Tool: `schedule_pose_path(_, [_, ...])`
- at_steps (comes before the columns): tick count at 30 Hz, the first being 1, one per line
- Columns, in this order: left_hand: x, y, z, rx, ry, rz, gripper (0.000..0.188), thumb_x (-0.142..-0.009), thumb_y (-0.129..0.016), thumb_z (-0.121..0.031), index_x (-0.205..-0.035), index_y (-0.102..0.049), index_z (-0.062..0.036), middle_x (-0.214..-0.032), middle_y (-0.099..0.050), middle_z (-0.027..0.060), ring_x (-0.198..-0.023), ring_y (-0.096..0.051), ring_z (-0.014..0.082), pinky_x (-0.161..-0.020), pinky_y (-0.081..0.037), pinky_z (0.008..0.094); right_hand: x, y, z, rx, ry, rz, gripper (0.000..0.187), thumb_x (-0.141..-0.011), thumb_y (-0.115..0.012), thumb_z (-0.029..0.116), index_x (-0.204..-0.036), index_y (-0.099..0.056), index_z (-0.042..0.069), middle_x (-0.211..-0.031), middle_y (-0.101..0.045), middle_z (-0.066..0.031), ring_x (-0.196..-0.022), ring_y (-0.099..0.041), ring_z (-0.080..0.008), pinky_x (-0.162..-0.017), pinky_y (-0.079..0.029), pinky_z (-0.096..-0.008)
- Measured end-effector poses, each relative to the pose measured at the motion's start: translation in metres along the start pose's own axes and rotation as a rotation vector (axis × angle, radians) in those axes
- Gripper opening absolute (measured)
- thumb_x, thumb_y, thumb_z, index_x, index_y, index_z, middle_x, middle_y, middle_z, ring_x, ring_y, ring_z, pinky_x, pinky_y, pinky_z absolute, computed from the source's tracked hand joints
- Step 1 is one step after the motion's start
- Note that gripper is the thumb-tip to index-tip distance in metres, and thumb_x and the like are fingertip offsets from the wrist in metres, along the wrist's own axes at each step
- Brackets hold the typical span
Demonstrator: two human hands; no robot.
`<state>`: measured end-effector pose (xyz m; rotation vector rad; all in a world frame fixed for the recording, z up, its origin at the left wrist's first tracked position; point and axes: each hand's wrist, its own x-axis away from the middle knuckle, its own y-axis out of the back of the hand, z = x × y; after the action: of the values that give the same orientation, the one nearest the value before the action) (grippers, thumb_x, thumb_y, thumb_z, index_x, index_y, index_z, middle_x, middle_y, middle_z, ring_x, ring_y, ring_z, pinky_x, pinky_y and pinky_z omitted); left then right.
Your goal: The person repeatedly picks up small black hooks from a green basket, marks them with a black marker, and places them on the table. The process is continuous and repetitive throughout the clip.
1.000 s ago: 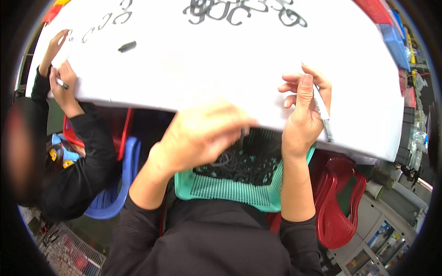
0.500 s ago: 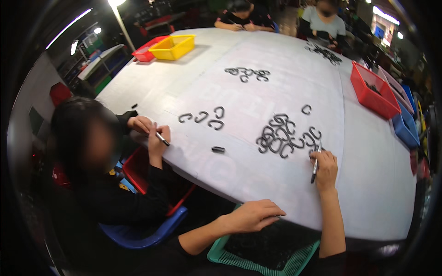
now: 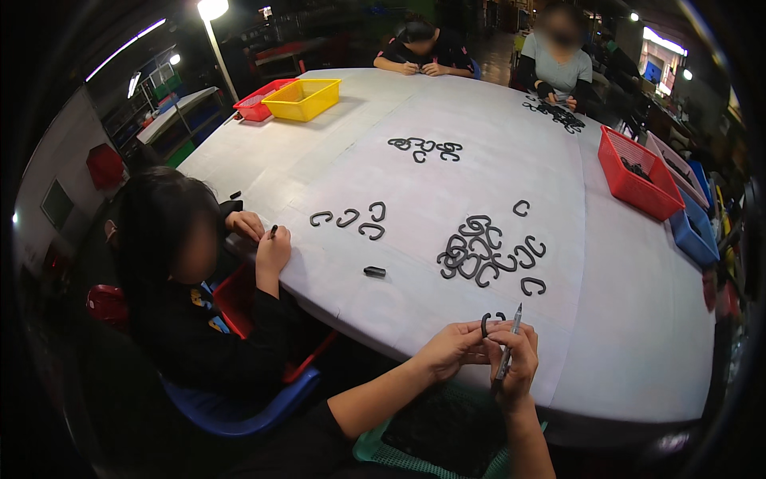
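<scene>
My left hand (image 3: 448, 350) is closed at the table's near edge, its fingertips pinching a black C-shaped piece (image 3: 485, 326). My right hand (image 3: 519, 363) meets it there, gripping a grey marker pen (image 3: 508, 351) with its bare tip pointing up and away. Another black curved piece (image 3: 500, 316) shows just beyond the fingers; whether it is held or lies on the table I cannot tell. Farther off lies a loose pile of black C-shaped pieces (image 3: 479, 249), with a single one (image 3: 533, 286) at its near right. A black marker cap (image 3: 374, 272) rests left of the pile.
A co-worker at my left writes with a pen (image 3: 273, 231) near several spread pieces (image 3: 348, 216). Two more people sit across the white table (image 3: 638, 335). Red (image 3: 640, 188), blue (image 3: 692, 235) and yellow (image 3: 302, 102) bins stand around. A green basket (image 3: 375, 451) sits below the table edge.
My right hand has come back from the pile toward me with the marker. My left hand has risen to meet it, and a C-shaped piece is now at the fingers.
</scene>
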<state>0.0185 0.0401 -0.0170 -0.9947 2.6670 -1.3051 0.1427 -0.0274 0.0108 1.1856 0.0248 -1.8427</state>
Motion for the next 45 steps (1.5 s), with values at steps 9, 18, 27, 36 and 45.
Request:
schedule_pose_path(9, [0.011,0.004,-0.009,0.011,0.003,-0.01,0.04,-0.092,-0.058,-0.01,-0.129,-0.049,0.0024,-0.109,-0.064,0.0116,-0.095,-0.065,0.0165,-0.081,-0.055,0.0301,0.018,0.003,0.006,-0.082,-0.049,0.068,0.028,-0.069,-0.072,-0.005,-0.091,-0.064,0.01,-0.093,-0.067,-0.0069,-0.098,-0.06,-0.0276,-0.083,-0.047,-0.0362])
schedule_pose_path(18, [0.024,-0.006,-0.001,-0.596,-0.447,-0.322,0.03,-0.088,-0.061,-0.002,-0.117,-0.06,0.0012,-0.096,-0.067,0.0076,-0.084,-0.065,0.0137,-0.074,-0.053,0.0244,0.043,0.016,0.005,-0.273,-0.419,-0.1,0.024,-0.092,-0.058,0.017,-0.11,-0.062,0.002,-0.089,-0.063,-0.0088,-0.092,-0.057,-0.019,-0.08,-0.047,-0.0296])
schedule_pose_path(27, [0.025,0.005,0.015,-1.093,-0.793,-0.506,0.013,-0.078,-0.071,-0.002,-0.091,-0.07,-0.0016,-0.079,-0.067,0.0081,-0.064,-0.063,0.0131,-0.057,-0.048,0.0231,0.04,0.008,0.023,-0.458,-0.843,-0.223,0.014,-0.086,-0.067,0.011,-0.086,-0.059,-0.001,-0.07,-0.058,-0.0021,-0.059,-0.051,-0.0034,-0.051,-0.037,-0.0163])
schedule_pose_path(36, [0.025,0.012,0.024,-1.039,-0.869,-0.49,0.013,-0.076,-0.072,0.0,-0.088,-0.07,-0.0034,-0.076,-0.066,0.005,-0.063,-0.06,0.0109,-0.057,-0.048,0.0218,0.034,-0.002,0.024,-0.431,-0.84,-0.277,0.016,-0.088,-0.065,0.01,-0.082,-0.053,0.002,-0.063,-0.052,0.0015,-0.052,-0.044,-0.0012,-0.045,-0.034,-0.016])
schedule_pose_path(45, [0.029,0.017,0.028,-1.148,-1.02,-0.441,0.015,-0.08,-0.069,0.005,-0.094,-0.067,0.0032,-0.082,-0.065,0.0053,-0.07,-0.057,0.0072,-0.063,-0.045,0.0185,0.033,-0.005,0.026,-0.394,-0.815,-0.233,0.02,-0.08,-0.072,0.004,-0.074,-0.054,0.002,-0.063,-0.056,-0.0003,-0.054,-0.049,-0.0026,-0.047,-0.037,-0.0172])
